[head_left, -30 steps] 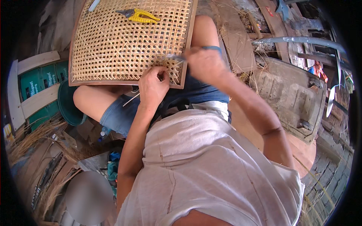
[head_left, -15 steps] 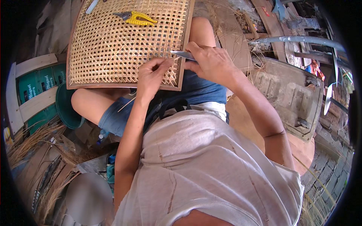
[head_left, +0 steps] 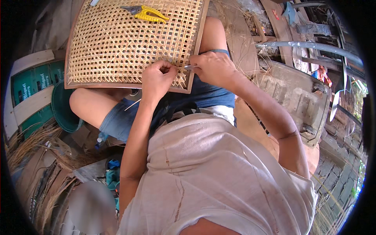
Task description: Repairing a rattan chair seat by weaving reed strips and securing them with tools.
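A woven cane panel (head_left: 105, 51) in a brown wooden frame lies across my lap. My left hand (head_left: 157, 81) is closed in a pinch near its lower right corner, gripping a thin cane strip (head_left: 132, 105) whose pale tail shows beside my wrist; the strip's other end is mostly hidden by the fingers. Just right of it, over the frame's right edge, my right hand (head_left: 215, 69) is closed around a knife (head_left: 190, 67). Its short visible blade points toward my left fingertips, and the fingers cover the handle. Yellow-handled snips (head_left: 150, 14) rest on the far part of the weave.
A pale flat object (head_left: 94, 2) lies at the panel's far left. Green crates (head_left: 29, 88) and a dark green bucket (head_left: 66, 107) stand at left, near a plastic bottle (head_left: 100, 140). On the right are a worn grey lid-like panel (head_left: 297, 98) and a metal pipe (head_left: 309, 45).
My right hand has turned and drawn the knife back, so less blade shows. The left fingers have curled closer together. The panel appears shifted slightly within the view.
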